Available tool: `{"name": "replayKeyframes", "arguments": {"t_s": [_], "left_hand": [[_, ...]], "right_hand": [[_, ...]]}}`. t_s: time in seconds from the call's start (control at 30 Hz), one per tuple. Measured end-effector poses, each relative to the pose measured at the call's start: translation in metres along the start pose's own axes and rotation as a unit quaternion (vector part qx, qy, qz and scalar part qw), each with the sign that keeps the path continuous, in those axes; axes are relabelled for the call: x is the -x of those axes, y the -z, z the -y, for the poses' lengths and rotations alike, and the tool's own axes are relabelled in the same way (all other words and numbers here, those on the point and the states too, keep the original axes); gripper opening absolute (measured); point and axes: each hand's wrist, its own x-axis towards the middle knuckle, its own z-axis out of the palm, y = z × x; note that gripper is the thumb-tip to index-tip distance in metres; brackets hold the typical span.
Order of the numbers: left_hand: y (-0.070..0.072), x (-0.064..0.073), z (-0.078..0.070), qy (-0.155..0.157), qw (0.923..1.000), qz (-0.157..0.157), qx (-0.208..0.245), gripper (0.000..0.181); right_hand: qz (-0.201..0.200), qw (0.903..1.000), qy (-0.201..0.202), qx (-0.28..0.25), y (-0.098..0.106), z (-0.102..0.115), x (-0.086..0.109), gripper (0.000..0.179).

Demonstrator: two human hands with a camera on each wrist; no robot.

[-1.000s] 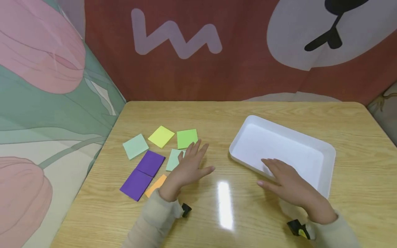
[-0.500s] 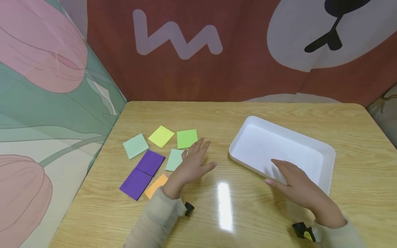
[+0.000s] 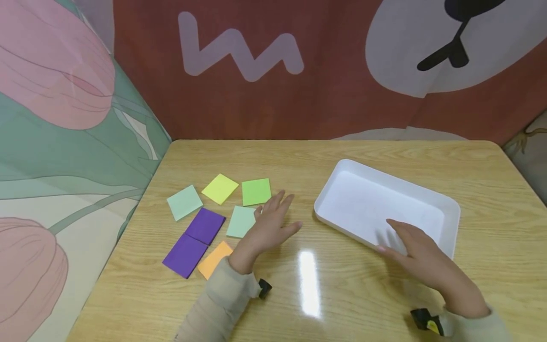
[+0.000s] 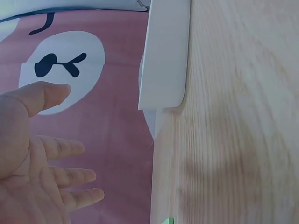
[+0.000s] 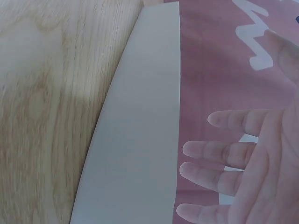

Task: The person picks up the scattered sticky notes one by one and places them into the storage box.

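Note:
Above the table, my left hand [image 3: 269, 229] hovers with fingers spread and holds nothing. Beneath and left of it lies a pale green square [image 3: 239, 221], partly covered by the hand in the head view. A bright green square [image 3: 256, 192] lies just beyond the fingertips, and an orange square [image 3: 215, 259] beside the wrist. My right hand [image 3: 423, 261], also holding nothing, hangs over the near edge of a white tray [image 3: 448, 209]. In the right wrist view its fingers look extended and apart from the tray wall [image 5: 135, 116].
Farther left lie a yellow square [image 3: 220, 189], another pale green square [image 3: 184, 203] and two purple squares [image 3: 185, 255], edge to edge. The wooden table [image 3: 295, 156] meets a red printed curtain [image 3: 325, 95] at the back and a floral one [image 3: 85, 156] at left.
My right hand has drifted right and slightly toward me along the tray. My left hand has shifted a little to the right. The squares and tray stay in place.

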Motion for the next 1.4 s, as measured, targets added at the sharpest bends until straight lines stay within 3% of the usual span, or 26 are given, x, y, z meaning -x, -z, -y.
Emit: {"name": "replayKeyframes", "arguments": {"t_s": [1.4], "left_hand": [[-0.033,-0.029,-0.026,-0.055,0.9979,0.033,-0.004,0.064]], "right_hand": [[-0.031,0.9978,-0.056,-0.016,0.01,-0.04,0.017,0.065]]}}
